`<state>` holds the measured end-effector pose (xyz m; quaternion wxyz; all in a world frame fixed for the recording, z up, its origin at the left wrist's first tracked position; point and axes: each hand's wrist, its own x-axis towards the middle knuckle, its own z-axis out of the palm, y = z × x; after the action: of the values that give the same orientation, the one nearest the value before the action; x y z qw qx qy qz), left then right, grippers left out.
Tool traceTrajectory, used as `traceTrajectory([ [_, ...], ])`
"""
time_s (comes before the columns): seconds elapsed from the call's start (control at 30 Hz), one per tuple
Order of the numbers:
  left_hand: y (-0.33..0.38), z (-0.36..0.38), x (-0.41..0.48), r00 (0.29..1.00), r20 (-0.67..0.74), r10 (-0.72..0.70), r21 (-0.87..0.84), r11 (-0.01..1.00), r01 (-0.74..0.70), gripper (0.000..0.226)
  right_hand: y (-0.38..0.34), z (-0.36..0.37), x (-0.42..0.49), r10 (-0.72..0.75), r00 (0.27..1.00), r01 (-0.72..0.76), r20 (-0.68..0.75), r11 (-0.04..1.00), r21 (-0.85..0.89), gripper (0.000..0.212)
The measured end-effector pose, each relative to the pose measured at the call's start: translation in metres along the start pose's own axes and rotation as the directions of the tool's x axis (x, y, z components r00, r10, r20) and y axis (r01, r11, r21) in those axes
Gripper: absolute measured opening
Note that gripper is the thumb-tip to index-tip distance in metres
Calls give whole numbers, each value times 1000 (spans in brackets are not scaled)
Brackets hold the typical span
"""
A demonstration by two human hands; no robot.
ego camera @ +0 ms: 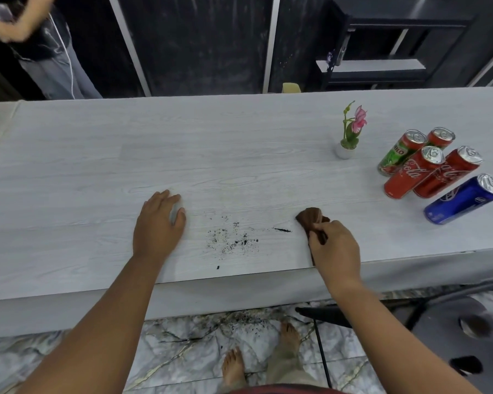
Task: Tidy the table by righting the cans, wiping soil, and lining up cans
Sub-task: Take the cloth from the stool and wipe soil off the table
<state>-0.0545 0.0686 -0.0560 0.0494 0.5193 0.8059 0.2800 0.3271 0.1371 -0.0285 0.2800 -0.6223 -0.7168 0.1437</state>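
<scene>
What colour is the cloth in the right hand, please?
Brown cloth, gripped by the right hand; head view.

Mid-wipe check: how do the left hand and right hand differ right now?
The left hand lies flat on the table, fingers straight; the right hand grips the brown cloth. The left hand is left of the soil, the right hand right of it. Both are over the table.

Likely a home: marble floor (pixel 182 339), bare feet (pixel 234 365).
</scene>
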Motion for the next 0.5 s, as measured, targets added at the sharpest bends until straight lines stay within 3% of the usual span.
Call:
traceTrajectory([
  [0.17, -14, -4, -10, 992, 102, 71, 76, 994, -79, 52, -28, 20, 0, 27, 995, -40, 100, 991, 130, 16],
  [0.27, -27, -11, -17, 986, 124, 111, 95, 988, -124, 56, -19, 6, 21, 104, 994, -106, 20, 979, 175, 15],
  [0.37, -25, -12, -17, 991, 94, 94, 86, 991, -103, 60, 8, -17, 45, 168, 985, -165, -38, 984, 72, 16],
  [0.5, -19, -12, -17, 994, 51, 96, 85, 991, -100, 57, 20, -16, 43, 184, 983, -184, 0, 982, -52, 15],
])
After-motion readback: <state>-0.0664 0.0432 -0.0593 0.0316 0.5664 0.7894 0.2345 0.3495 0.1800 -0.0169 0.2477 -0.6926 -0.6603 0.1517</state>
